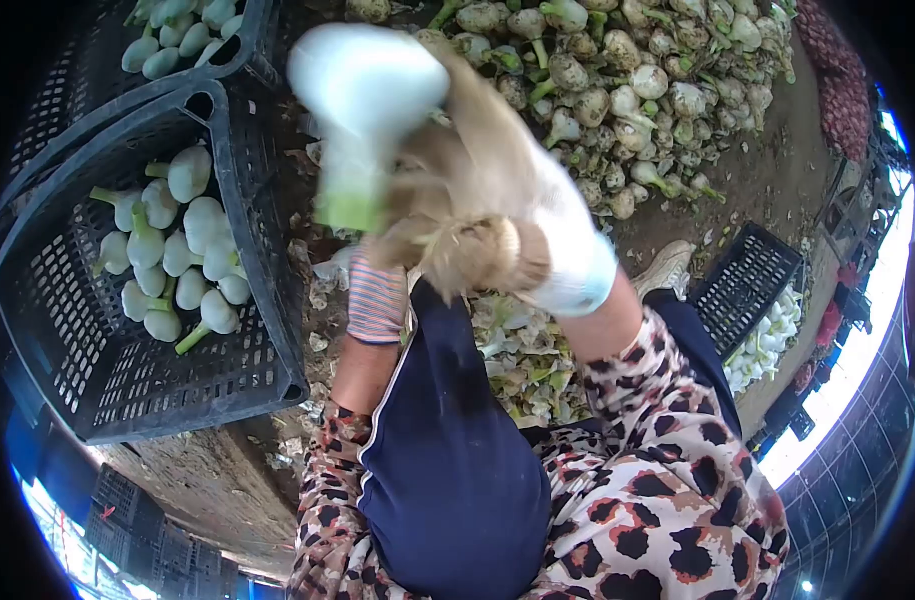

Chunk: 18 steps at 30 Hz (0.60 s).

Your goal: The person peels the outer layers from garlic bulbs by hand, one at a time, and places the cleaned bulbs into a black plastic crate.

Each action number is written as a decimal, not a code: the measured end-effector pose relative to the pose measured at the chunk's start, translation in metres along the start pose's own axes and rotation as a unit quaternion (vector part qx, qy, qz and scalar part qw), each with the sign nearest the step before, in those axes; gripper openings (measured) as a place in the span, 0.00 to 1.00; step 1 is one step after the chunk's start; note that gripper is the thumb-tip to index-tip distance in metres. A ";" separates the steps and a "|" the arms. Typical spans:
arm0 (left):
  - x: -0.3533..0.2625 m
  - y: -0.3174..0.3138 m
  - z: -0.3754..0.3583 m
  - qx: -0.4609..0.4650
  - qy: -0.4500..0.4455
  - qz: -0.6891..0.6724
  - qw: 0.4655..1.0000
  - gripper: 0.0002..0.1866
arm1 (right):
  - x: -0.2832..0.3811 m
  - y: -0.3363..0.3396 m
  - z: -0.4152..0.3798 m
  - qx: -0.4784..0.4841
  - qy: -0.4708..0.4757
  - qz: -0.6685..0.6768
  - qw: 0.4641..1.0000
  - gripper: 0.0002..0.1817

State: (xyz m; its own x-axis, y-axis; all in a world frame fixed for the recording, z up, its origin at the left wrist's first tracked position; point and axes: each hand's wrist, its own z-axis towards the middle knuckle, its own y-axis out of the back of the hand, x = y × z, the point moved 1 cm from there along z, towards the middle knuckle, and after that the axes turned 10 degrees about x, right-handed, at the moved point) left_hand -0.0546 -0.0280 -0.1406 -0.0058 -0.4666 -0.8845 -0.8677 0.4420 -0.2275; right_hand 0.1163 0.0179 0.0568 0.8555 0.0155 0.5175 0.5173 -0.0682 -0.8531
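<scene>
A peeled white garlic bulb (367, 80), smeared by motion, is held up with its green stem (350, 203) pointing down. My left hand (402, 195), in a soiled glove with a striped cuff, is closed around it near the stem, its fingers partly hidden and blurred. Across it reaches my right hand (527, 190), in a white glove browned at the fingers. Its blurred fingers lie against the bulb's right side. A tan, frayed patch shows around the right thumb.
At left, a black plastic crate (87, 340) contains peeled bulbs (182, 240); another crate (67, 110) stands behind it. Unpeeled garlic (627, 90) is heaped ahead. Peelings (527, 370) litter the ground between my legs. A black crate (745, 290) lies at right beside white bulbs (767, 345).
</scene>
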 end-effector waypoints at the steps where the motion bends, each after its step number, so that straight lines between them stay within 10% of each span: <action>1: -0.016 -0.002 0.000 -0.001 -0.001 0.000 1.000 0.17 | 0.002 -0.002 0.016 0.075 0.066 -0.001 0.995 0.38; 3: -0.075 -0.010 0.001 0.160 0.143 0.345 0.914 0.15 | 0.019 0.027 0.058 0.054 0.037 -0.427 0.902 0.30; 5: -0.093 -0.019 0.002 0.128 0.210 0.202 0.948 0.14 | 0.019 0.066 0.085 -0.011 -0.154 -0.782 0.604 0.25; 7: -0.085 -0.019 0.001 0.082 0.139 0.202 0.966 0.15 | 0.001 0.085 0.097 0.024 -0.327 -0.861 0.390 0.33; 18: -0.110 -0.025 0.021 -0.009 0.055 -0.146 0.988 0.32 | -0.033 0.094 0.004 0.054 -0.070 -0.766 0.637 0.23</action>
State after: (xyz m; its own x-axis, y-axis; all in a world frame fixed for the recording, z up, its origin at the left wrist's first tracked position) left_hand -0.0216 0.0278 -0.0462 0.1939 -0.6530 -0.7321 -0.8491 0.2621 -0.4586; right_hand 0.1365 0.0149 -0.0409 -0.6652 0.0701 0.7434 0.7391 0.2035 0.6422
